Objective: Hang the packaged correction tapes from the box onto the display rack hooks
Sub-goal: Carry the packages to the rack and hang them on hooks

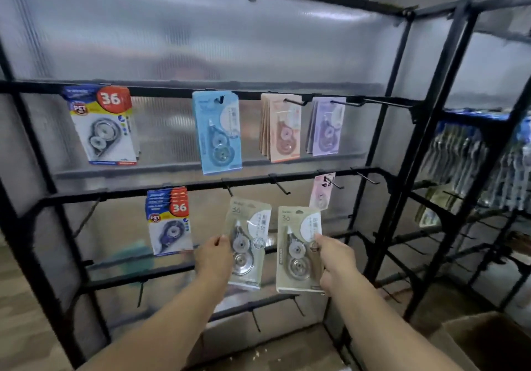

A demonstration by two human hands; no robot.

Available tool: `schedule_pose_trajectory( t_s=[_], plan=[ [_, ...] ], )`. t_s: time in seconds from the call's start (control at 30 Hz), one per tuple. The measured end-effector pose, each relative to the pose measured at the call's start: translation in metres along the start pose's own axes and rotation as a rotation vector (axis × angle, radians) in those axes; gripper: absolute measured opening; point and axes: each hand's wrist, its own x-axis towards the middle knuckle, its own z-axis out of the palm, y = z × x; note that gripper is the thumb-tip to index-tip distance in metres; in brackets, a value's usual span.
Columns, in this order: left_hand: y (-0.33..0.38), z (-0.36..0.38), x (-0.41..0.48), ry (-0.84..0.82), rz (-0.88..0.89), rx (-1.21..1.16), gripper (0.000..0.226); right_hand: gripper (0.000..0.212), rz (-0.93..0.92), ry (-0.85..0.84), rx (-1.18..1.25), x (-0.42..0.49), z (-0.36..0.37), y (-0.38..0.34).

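Beige packs, one per grip: left grip (214, 251) pinching left pack (248, 244) by side edge, right grip (334, 255) pinching right pack (298, 250), both just below middle rail (201, 185). Lift singly, thread card top over bare hook (280, 185), slide on level.

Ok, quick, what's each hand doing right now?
Left hand: pinches a beige correction tape pack by its left edge.
Right hand: pinches the other beige pack by its right edge.
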Motion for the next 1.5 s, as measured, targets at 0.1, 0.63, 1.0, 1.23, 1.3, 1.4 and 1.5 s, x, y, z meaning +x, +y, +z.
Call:
schedule_pose_trajectory(
  t_s=[0.1, 0.63, 1.0, 1.23, 1.3, 1.4, 1.5],
  plan=[
    [0.010, 0.029, 0.007, 0.073, -0.038, -0.044, 0.019, 0.015, 0.054, -0.080, -0.048, 0.046, 0.003, -0.022],
    [0.017, 0.092, 0.051, 0.127, -0.189, -0.100, 0.024, 0.010, -0.156, -0.043, -0.348, 0.157, 0.047, -0.028],
    [0.014, 0.109, 0.071, 0.108, -0.191, -0.030, 0.026, 0.021, -0.401, 0.019, -0.578, 0.171, 0.056, -0.013],
    [0.013, 0.116, 0.073, 0.098, -0.175, -0.002, 0.030, 0.026, -0.180, -0.177, -0.735, 0.173, 0.079, -0.061],
    [0.012, 0.117, 0.073, 0.088, -0.170, -0.005, 0.030, 0.026, -0.187, -0.181, -0.617, 0.174, 0.079, -0.056],
    [0.011, 0.123, 0.072, 0.075, -0.160, -0.011, 0.030, 0.035, -0.159, -0.253, -0.369, 0.160, 0.072, -0.045],
    [0.010, 0.132, 0.069, 0.045, -0.147, 0.019, 0.030, 0.040, -0.145, -0.463, -0.242, 0.145, 0.059, -0.039]
  ],
)
